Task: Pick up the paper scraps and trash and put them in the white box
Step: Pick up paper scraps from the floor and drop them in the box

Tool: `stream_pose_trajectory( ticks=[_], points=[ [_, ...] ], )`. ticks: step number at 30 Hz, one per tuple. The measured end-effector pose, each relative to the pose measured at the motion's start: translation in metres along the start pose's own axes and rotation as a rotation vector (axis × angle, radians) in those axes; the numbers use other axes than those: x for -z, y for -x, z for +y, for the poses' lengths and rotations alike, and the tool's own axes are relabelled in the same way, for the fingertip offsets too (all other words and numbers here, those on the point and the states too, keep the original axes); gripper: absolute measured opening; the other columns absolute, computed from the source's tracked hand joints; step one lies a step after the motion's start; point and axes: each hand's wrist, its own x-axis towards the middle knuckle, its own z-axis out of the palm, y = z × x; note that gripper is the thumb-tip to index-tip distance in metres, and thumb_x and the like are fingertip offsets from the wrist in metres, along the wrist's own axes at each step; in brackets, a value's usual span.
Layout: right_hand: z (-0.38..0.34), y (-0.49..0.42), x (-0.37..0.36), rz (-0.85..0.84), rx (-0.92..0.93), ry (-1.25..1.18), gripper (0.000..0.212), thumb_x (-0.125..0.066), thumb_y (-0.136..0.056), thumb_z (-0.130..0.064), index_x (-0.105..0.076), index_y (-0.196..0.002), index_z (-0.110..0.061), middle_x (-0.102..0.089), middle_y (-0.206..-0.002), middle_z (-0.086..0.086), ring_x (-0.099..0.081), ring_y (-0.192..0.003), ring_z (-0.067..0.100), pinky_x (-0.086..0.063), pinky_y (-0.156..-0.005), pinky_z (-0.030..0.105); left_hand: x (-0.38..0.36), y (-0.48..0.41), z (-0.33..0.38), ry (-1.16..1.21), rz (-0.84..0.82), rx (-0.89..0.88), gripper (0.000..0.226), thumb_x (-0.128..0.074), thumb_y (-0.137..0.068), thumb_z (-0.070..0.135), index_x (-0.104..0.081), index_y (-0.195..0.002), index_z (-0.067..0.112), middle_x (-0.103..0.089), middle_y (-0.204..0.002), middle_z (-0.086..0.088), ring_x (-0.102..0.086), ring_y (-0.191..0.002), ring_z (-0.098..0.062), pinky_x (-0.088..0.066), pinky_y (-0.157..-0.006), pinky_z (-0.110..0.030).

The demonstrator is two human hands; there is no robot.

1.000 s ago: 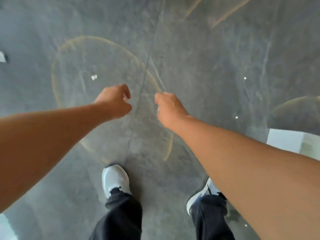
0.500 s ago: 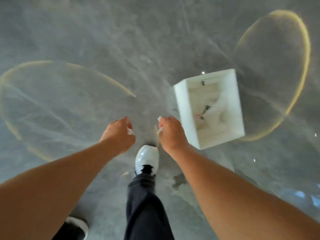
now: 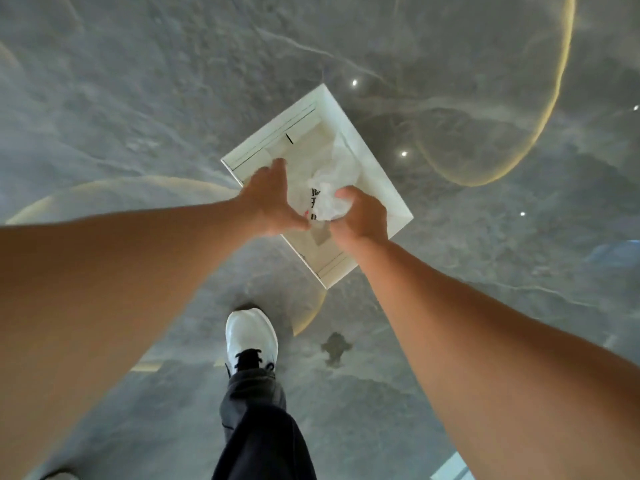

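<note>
The white box (image 3: 388,188) lies open on the grey floor, turned like a diamond. Inside it sits a crumpled white wrapper (image 3: 334,181) with black print, next to flat paper pieces. Both my hands hover over the box's opening. My left hand (image 3: 268,206) is above the left half, fingers stretched and apart, thumb pointing right, with nothing visible in it. My right hand (image 3: 362,220) is above the right half, its fingers curled downward and hidden by the back of the hand, its thumb touching or just over the crumpled wrapper. Whether a scrap is in it is hidden.
My left foot in a white shoe (image 3: 251,336) stands just short of the box, with a dark trouser leg (image 3: 259,427) below it. The polished grey floor (image 3: 138,98) shows curved gold inlay lines and small light reflections. A dark spot (image 3: 335,346) lies right of the shoe.
I have stepped up to the box, which is now right under my hands. Both hands moved forward from beside it to over its opening, and the left hand's fingers have spread.
</note>
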Motion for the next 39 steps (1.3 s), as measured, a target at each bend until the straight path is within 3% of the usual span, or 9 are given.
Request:
stream_pose_trajectory(
  ticks=[5, 11, 17, 21, 24, 27, 30, 33, 39],
  points=[
    [0.002, 0.026, -0.014, -0.038, 0.044, 0.093, 0.056, -0.054, -0.078, -0.001, -0.049, -0.130, -0.021, -0.058, -0.114, 0.014, -0.056, -0.107, 0.030, -0.047, -0.090, 0.033, -0.004, 0.037, -0.069, -0.135, -0.072, 0.057, 0.050, -0.069, -0.072, 0.016, -0.052, -0.120, 0.013, -0.062, -0.115, -0.011, -0.057, -0.108, -0.030, -0.048, -0.084, -0.032],
    [-0.031, 0.064, -0.058, -0.117, 0.093, 0.315, 0.032, -0.058, -0.077, -0.006, -0.064, -0.108, -0.010, -0.068, -0.108, 0.012, -0.061, -0.106, 0.032, -0.050, -0.090, 0.033, 0.011, 0.102, -0.172, -0.255, -0.222, 0.129, 0.028, -0.058, -0.076, 0.012, -0.062, -0.101, 0.021, -0.067, -0.108, -0.010, -0.062, -0.102, -0.030, -0.052, -0.084, -0.032],
    [-0.112, 0.114, -0.150, -0.181, 0.120, 0.427, 0.029, -0.055, -0.079, -0.009, -0.067, -0.105, -0.016, -0.069, -0.111, 0.010, -0.061, -0.109, 0.030, -0.051, -0.093, 0.033, 0.033, 0.166, -0.276, -0.167, -0.186, 0.200, 0.029, -0.055, -0.077, 0.014, -0.062, -0.105, 0.019, -0.067, -0.113, -0.009, -0.063, -0.106, -0.030, -0.052, -0.084, -0.032],
    [-0.192, 0.169, -0.252, -0.250, 0.265, 0.552, 0.022, -0.060, -0.079, -0.010, -0.070, -0.099, -0.014, -0.071, -0.108, 0.013, -0.064, -0.107, 0.030, -0.049, -0.089, 0.030, 0.050, 0.220, -0.364, 0.042, -0.132, 0.241, 0.027, -0.052, -0.073, 0.015, -0.061, -0.096, 0.026, -0.065, -0.112, -0.006, -0.061, -0.106, -0.029, -0.052, -0.087, -0.034],
    [-0.247, 0.221, -0.340, -0.337, 0.360, 0.624, 0.021, -0.062, -0.079, -0.012, -0.069, -0.098, -0.015, -0.070, -0.107, 0.014, -0.065, -0.104, 0.030, -0.051, -0.087, 0.032, 0.054, 0.275, -0.445, 0.209, -0.028, 0.366, 0.020, -0.050, -0.071, 0.016, -0.057, -0.084, 0.030, -0.065, -0.108, -0.003, -0.062, -0.103, -0.028, -0.052, -0.083, -0.031],
    [-0.286, 0.276, -0.423, -0.407, 0.401, 0.672, 0.024, -0.059, -0.078, -0.013, -0.067, -0.100, -0.016, -0.068, -0.108, 0.011, -0.064, -0.101, 0.030, -0.054, -0.086, 0.033, 0.043, 0.341, -0.527, 0.269, 0.015, 0.518, 0.025, -0.051, -0.073, 0.019, -0.062, -0.095, 0.025, -0.067, -0.109, -0.007, -0.063, -0.104, -0.030, -0.052, -0.084, -0.032],
    [-0.307, 0.332, -0.495, -0.450, 0.424, 0.682, 0.023, -0.059, -0.076, -0.013, -0.067, -0.097, -0.015, -0.068, -0.105, 0.011, -0.065, -0.097, 0.031, -0.056, -0.085, 0.036, 0.028, 0.407, -0.604, 0.301, 0.033, 0.664, 0.029, -0.056, -0.078, 0.018, -0.065, -0.105, 0.017, -0.067, -0.112, -0.012, -0.064, -0.105, -0.033, -0.054, -0.087, -0.035],
    [-0.309, 0.380, -0.541, -0.506, 0.472, 0.747, 0.022, -0.060, -0.076, -0.013, -0.067, -0.097, -0.014, -0.068, -0.104, 0.012, -0.065, -0.096, 0.032, -0.056, -0.084, 0.037, 0.014, 0.462, -0.661, 0.348, 0.003, 0.787, 0.028, -0.058, -0.081, 0.016, -0.066, -0.107, 0.013, -0.067, -0.110, -0.015, -0.064, -0.100, -0.034, -0.053, -0.078, -0.033],
    [-0.308, 0.432, -0.574, -0.562, 0.582, 1.021, 0.022, -0.059, -0.079, -0.014, -0.064, -0.100, -0.017, -0.066, -0.108, 0.010, -0.063, -0.101, 0.032, -0.052, -0.083, 0.032, 0.009, 0.520, -0.721, 0.509, 0.034, 0.821, 0.028, -0.056, -0.082, 0.017, -0.065, -0.108, 0.014, -0.066, -0.111, -0.014, -0.063, -0.101, -0.033, -0.054, -0.084, -0.036]
  ],
)
